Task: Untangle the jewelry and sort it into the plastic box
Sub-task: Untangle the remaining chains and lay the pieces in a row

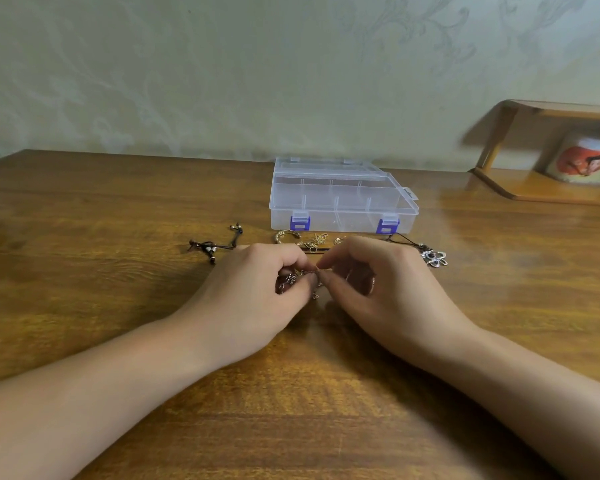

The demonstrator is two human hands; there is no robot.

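While both hands, left hand (257,282) and right hand (371,282), pinch a thin metal chain (300,275) mid-frame, the clear, latched plastic box (340,199) sits just above.

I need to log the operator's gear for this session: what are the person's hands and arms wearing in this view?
Nothing that shows. The left hand and right hand are bare, with no gloves, and no rings are visible. Both forearms are bare to the frame's lower edge: no sleeves, watch, bracelets or markings show on them.
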